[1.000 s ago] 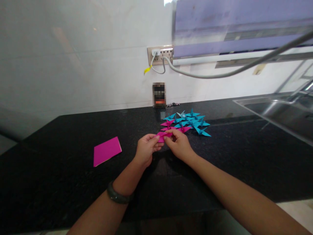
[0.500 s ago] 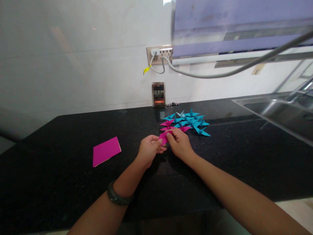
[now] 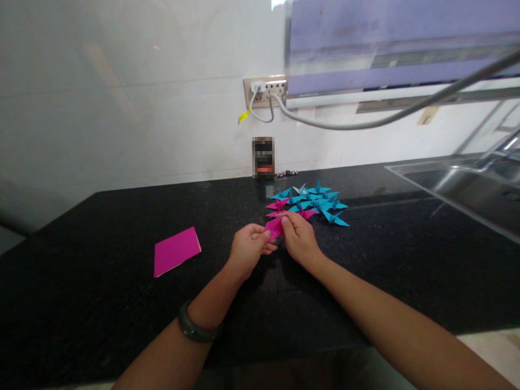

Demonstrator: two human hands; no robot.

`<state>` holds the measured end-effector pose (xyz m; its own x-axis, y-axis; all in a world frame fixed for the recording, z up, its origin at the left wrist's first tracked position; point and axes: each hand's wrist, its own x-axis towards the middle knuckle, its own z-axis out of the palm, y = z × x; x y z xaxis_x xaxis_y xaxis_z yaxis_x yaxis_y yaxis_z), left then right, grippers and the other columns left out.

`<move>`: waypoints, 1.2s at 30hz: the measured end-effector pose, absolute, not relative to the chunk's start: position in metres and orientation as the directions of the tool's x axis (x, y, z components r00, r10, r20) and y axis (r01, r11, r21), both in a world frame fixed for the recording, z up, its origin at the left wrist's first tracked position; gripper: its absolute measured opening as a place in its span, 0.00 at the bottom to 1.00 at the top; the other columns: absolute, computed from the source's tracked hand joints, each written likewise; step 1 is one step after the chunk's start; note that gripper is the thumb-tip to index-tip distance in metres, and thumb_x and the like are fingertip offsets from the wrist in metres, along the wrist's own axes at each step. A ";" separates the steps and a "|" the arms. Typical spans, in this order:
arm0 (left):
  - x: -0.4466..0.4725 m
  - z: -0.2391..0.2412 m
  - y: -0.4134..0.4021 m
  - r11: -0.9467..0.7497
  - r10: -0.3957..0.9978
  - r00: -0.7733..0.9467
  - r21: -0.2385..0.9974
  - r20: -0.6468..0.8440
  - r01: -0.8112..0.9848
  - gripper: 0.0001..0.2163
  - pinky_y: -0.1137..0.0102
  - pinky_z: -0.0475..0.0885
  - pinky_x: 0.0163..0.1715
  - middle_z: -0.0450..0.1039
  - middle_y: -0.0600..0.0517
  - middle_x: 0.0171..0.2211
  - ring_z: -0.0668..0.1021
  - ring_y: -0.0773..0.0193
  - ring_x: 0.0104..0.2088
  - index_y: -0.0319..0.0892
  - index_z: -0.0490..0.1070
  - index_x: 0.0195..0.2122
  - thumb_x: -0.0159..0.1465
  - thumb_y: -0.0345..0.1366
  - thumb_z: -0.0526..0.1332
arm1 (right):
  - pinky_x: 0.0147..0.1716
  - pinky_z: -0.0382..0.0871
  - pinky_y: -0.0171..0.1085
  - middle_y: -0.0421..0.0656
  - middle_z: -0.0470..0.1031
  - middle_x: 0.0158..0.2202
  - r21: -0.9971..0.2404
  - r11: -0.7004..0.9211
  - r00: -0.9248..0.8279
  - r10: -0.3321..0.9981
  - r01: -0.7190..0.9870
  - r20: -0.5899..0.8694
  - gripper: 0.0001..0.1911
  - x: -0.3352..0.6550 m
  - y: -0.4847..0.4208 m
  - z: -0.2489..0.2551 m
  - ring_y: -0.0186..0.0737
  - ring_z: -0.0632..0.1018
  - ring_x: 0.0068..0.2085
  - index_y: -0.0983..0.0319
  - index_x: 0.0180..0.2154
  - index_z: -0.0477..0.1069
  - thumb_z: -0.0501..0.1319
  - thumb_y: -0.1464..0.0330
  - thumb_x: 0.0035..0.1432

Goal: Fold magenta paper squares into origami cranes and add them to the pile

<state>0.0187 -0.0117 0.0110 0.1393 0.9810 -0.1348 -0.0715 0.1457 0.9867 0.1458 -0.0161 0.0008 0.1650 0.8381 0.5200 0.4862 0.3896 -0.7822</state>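
The left arm [image 3: 174, 346] is showing bare from the left hand [image 3: 248, 249] to the lower edge of the view, and a bangle [image 3: 195, 327] is circling it above the hand. The bangle is looking dark, grey-green to nearly black; its thick, rounded band is forming a smooth hoop and is passing out of sight beneath the arm. Small highlights are glinting on its surface, and its right end is standing out slightly past the arm's edge. The right arm [image 3: 385, 303] is showing bare too, up to the right hand [image 3: 301, 237]. Both forearms are widening away from the hands.
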 end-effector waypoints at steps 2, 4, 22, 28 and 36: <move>0.019 0.011 -0.011 0.147 0.981 0.141 0.986 -0.136 -0.074 0.05 0.78 0.67 0.15 0.71 0.53 0.16 0.74 0.69 0.16 0.37 0.64 0.27 0.52 0.30 0.61 | 0.33 0.67 0.37 0.43 0.73 0.29 -0.850 0.339 0.195 0.876 0.404 0.442 0.14 0.146 -0.016 0.001 0.38 0.74 0.31 0.61 0.36 0.71 0.48 0.66 0.58; 0.018 0.010 -0.011 0.156 0.980 0.140 0.984 -0.143 -0.088 0.05 0.78 0.67 0.16 0.71 0.53 0.17 0.75 0.69 0.16 0.37 0.63 0.27 0.52 0.29 0.61 | 0.24 0.66 0.35 0.40 0.69 0.21 -0.916 0.281 0.204 0.916 0.287 0.345 0.15 0.146 -0.016 0.001 0.35 0.71 0.23 0.61 0.37 0.70 0.47 0.62 0.59; 0.020 0.010 -0.014 0.115 0.973 0.210 0.990 -0.095 -0.087 0.09 0.77 0.69 0.19 0.70 0.56 0.16 0.76 0.67 0.20 0.38 0.63 0.27 0.48 0.33 0.63 | 0.23 0.63 0.32 0.39 0.71 0.23 -0.983 0.149 0.190 0.974 -0.107 0.127 0.10 0.137 -0.013 0.001 0.31 0.69 0.23 0.65 0.26 0.71 0.65 0.66 0.40; 0.020 0.012 -0.015 0.113 0.973 0.208 0.991 -0.096 -0.074 0.08 0.78 0.68 0.18 0.71 0.55 0.17 0.76 0.68 0.19 0.38 0.63 0.27 0.49 0.32 0.62 | 0.20 0.61 0.30 0.39 0.71 0.23 -0.975 0.206 0.206 0.961 -0.086 0.185 0.09 0.138 -0.014 0.001 0.29 0.68 0.22 0.65 0.27 0.70 0.63 0.65 0.44; 0.020 0.011 -0.014 0.123 0.973 0.207 0.990 -0.107 -0.067 0.09 0.77 0.68 0.17 0.70 0.56 0.16 0.76 0.66 0.19 0.38 0.62 0.29 0.49 0.32 0.62 | 0.13 0.51 0.28 0.36 0.65 0.16 -0.980 0.188 0.246 0.955 -0.073 0.165 0.13 0.143 -0.013 0.006 0.25 0.59 0.14 0.65 0.29 0.72 0.59 0.61 0.48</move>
